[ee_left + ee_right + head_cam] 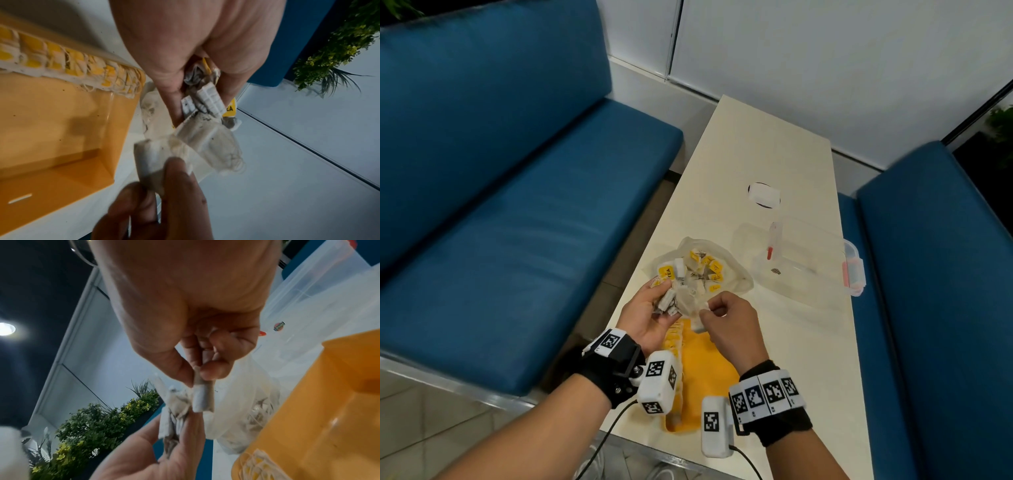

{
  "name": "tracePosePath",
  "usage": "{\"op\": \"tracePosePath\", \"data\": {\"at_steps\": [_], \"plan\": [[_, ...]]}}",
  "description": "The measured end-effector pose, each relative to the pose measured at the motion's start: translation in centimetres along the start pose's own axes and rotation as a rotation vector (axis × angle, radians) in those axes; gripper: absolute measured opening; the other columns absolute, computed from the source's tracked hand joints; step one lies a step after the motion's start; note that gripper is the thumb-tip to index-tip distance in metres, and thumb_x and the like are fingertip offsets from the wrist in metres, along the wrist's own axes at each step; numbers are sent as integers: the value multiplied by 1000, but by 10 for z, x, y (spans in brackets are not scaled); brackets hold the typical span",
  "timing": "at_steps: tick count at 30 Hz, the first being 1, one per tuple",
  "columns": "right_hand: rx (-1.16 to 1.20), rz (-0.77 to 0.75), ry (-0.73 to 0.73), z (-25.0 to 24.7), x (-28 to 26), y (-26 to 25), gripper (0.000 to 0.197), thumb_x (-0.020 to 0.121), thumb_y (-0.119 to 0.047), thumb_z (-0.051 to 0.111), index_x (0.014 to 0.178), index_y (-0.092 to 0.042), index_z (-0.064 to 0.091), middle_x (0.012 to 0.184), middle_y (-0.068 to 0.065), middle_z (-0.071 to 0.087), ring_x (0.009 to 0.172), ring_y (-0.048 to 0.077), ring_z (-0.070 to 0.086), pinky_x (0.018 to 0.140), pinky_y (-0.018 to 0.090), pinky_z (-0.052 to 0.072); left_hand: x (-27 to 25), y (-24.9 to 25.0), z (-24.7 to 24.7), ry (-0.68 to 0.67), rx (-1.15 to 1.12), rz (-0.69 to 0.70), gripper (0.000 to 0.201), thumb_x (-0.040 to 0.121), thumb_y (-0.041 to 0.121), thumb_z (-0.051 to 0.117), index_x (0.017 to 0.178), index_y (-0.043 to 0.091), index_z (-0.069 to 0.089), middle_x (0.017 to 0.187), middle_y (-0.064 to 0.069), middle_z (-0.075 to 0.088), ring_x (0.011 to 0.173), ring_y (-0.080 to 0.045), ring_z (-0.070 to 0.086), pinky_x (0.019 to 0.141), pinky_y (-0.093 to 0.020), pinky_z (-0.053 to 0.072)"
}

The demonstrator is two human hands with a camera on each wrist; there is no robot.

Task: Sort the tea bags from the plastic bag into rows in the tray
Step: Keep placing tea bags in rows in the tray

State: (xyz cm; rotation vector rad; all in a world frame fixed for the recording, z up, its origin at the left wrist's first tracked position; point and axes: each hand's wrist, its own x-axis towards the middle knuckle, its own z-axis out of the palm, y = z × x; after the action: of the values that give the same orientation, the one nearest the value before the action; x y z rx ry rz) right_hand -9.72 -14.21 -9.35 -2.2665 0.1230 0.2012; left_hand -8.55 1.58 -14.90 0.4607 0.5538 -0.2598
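Observation:
My left hand (650,308) is raised above the table, palm up, gripping a bunch of tea bags (671,301) (207,100). My right hand (726,315) pinches one white tea bag (202,399) (156,160) between thumb and forefinger, right beside that bunch. The open plastic bag (698,270) lies just beyond both hands, with several yellow-tagged tea bags in it. An orange tray (705,363) (61,129) (329,402) sits under my wrists, and one row of tea bags (72,65) runs along its left wall.
A clear plastic container (791,260) with red latches stands right of the plastic bag. A small white object with a black band (764,195) lies further up the cream table (808,359). Blue benches (517,205) flank the table on both sides.

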Motion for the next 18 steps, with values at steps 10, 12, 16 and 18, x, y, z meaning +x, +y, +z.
{"op": "tracePosePath", "data": {"at_steps": [10,12,16,18], "plan": [[88,-9,160,28,-1,-12,11,85,-26,61,76,-28,55,83,-3,65,72,19,67,68,43,58,2,-18,-3,60,32,-9,11,98,6,58,105,3,66,93,-19,73,75,-28,72,62,-36,61],[154,-9,176,38,-1,-16,8,81,-34,59,76,-30,54,85,-1,66,74,20,69,69,43,59,2,-24,-1,36,16,-18,25,98,8,56,121,-2,62,106,-26,68,78,-30,62,68,-39,51],[192,-65,157,46,-2,-20,4,81,-38,58,80,-37,54,87,-1,66,77,19,70,70,41,60,4,-25,-3,46,41,-54,34,98,16,59,129,3,63,111,-21,64,82,-25,54,68,-36,48],[182,-81,135,46,-1,-21,6,83,-36,60,83,-39,54,86,1,68,77,18,70,72,41,60,6,-25,-6,55,72,-73,36,97,21,61,129,6,65,108,-16,64,82,-22,55,68,-33,50]]}}
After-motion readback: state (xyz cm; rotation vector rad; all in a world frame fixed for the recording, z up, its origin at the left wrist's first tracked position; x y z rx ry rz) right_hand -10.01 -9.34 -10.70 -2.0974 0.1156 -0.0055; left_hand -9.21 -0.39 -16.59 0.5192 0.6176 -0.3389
